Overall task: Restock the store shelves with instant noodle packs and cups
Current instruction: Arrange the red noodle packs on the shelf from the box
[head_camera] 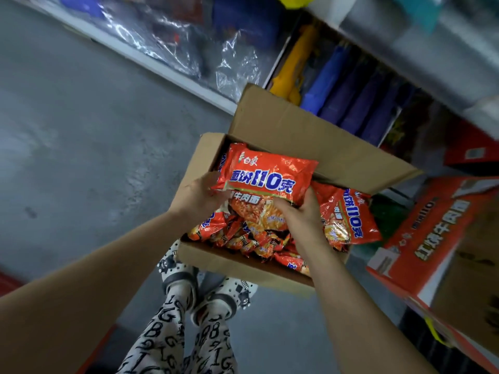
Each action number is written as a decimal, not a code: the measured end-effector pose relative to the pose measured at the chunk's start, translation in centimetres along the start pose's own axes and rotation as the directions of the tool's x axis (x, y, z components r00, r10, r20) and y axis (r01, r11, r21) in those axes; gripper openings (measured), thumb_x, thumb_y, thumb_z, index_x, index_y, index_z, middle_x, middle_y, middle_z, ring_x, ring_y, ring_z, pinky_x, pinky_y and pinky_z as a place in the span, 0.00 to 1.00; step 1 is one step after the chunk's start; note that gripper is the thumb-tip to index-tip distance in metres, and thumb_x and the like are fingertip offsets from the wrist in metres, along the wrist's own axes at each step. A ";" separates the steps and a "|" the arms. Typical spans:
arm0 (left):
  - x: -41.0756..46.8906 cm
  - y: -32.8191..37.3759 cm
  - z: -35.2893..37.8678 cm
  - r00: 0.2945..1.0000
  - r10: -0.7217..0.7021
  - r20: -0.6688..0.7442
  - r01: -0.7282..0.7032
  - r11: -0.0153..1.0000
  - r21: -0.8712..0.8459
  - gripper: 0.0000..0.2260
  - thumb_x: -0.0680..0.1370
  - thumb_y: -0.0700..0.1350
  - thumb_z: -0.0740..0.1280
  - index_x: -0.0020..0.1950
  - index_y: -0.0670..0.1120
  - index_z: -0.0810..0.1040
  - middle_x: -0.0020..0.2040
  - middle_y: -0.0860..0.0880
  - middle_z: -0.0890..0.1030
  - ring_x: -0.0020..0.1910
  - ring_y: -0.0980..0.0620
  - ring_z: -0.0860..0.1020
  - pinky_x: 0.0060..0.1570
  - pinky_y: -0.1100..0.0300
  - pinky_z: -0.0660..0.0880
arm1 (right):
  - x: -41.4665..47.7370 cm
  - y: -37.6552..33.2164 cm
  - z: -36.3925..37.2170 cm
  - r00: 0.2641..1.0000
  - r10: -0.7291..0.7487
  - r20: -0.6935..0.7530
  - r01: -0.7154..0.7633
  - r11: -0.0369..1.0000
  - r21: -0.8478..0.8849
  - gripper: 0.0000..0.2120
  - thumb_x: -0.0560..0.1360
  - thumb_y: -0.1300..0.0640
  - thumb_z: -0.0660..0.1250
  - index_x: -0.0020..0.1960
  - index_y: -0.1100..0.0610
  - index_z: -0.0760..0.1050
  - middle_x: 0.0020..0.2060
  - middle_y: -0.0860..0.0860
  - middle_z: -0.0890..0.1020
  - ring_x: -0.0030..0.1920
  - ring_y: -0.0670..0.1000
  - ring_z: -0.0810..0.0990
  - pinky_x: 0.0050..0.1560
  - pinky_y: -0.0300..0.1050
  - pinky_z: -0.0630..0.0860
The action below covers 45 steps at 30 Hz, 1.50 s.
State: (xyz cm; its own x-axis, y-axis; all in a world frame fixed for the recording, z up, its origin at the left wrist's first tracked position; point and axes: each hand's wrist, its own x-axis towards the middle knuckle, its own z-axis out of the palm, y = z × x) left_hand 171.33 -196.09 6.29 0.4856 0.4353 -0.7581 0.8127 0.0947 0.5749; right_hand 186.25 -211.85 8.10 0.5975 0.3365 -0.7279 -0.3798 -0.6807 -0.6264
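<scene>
Spreading across the left side of the view, the grey concrete floor (81,130) carries the rest. The shelving (172,74) runs along its far edge, blurred, with goods under clear plastic wrap (172,41) at the left. Further right, a yellow item (291,66) sits beside a row of blue and purple packets (351,98). By the floor's right edge a red printed carton (421,238) sits tilted, its white lettering facing the camera. Just left of it is a brown cardboard box (243,263) with its top flaps folded outward and the far flap reaching toward the shelving. The box is filled with a loose heap of noodle packs (251,238) in red-orange wrappers. One of them, the side pack (348,217), lies over the box's right edge. The task's held pack (267,174), red with large blue and white characters, is raised above the heap near the box's far left corner, face up and slightly tilted. The left hand (199,197) grips its left end, with the fingers hidden behind the wrapper. The right hand (299,214) holds its near right corner, with the thumb on the printed front and the fingers underneath, so both grips are closed on this one pack. Below the box's near edge are two patterned slippers (178,268) and letter-print trouser legs (167,333).
</scene>
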 end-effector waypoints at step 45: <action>-1.0 -7.0 -6.8 0.918 -0.294 -0.267 0.047 0.747 -0.663 0.30 0.74 0.39 0.74 0.72 0.50 0.65 0.50 0.56 0.79 0.44 0.55 0.81 0.40 0.52 0.80 | 3.1 0.2 7.4 0.948 0.073 -0.311 -0.055 0.996 0.067 0.11 0.70 0.53 0.73 0.53 0.51 0.81 0.48 0.49 0.85 0.48 0.51 0.84 0.53 0.53 0.81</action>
State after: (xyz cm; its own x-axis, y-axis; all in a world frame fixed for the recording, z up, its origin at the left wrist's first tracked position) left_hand 163.00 -191.08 5.08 0.1210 0.6104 -0.7828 0.4163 0.6847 0.5983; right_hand 182.74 -206.12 3.66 0.7581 0.0666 -0.6487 -0.4584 -0.6532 -0.6027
